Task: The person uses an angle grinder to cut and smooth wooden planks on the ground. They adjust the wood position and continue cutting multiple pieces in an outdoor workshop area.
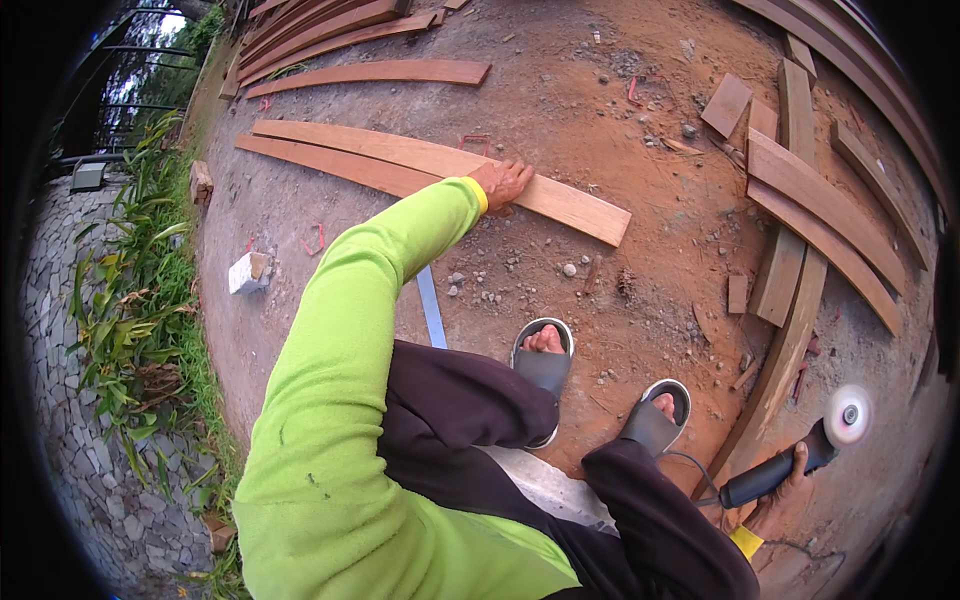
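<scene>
My left hand (503, 186) reaches forward and grips a reddish-brown wooden plank (578, 208) near its right end, fingers curled over it. A second plank (345, 166) lies along its near side, partly covered by my sleeve. Low on the right, my right hand (785, 497) is wrapped round the black body of an angle grinder (760, 480). Its round pale disc (848, 415) faces up and away from the planks. Whether the disc is spinning I cannot tell. The grinder's cord runs behind my knee.
Stacked boards (320, 30) lie at the far left, with a single board (400, 72) before them. More timber (825, 210) crosses on the right. A metal ruler-like strip (432, 310) sits by my left knee. A white block (248, 272) stands left, near green plants (150, 330).
</scene>
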A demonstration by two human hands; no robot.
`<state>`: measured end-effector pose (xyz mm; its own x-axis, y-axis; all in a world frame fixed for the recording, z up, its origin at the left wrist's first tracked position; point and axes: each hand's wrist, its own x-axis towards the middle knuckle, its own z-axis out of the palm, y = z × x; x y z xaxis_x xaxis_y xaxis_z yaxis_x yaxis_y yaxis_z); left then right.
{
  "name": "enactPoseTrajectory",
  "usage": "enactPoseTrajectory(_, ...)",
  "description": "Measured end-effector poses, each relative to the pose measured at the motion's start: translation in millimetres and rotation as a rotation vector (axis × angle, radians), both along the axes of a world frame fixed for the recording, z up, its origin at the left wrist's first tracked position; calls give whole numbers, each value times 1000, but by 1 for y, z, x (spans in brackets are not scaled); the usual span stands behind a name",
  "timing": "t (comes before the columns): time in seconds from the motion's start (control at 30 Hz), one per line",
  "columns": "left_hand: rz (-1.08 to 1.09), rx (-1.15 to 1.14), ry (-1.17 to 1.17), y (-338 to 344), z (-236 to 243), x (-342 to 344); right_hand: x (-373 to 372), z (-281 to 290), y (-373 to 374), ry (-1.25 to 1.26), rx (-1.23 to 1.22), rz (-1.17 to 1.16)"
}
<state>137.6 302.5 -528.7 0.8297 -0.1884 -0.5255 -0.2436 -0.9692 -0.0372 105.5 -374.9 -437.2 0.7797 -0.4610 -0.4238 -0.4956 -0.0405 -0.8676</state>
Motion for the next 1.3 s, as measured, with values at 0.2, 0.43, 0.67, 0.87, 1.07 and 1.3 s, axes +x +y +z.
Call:
enactPoseTrajectory(0.2,-40,20,-85,9,5,23,-6,-9,-21,15,90,-80)
enactPoseTrajectory(0.43,-73,-27,-173,8,-17,14,-6,8,-19,-55,-48,-167)
enactPoseTrajectory(0.67,-291,-192,-360,-119,26,58,-23,27,-24,-54,-84,-283)
enactPoseTrajectory(0.87,-336,-370,-438,-272,32,109,-33,38,-41,-91,-72,-339)
enactPoseTrajectory(1.07,-224,-401,-497,-317,0,146,-19,21,-33,-173,17,-335)
enactPoseTrajectory(1.3,37,-15,-182,-170,-41,98,-51,50,-50,-83,-129,-355)
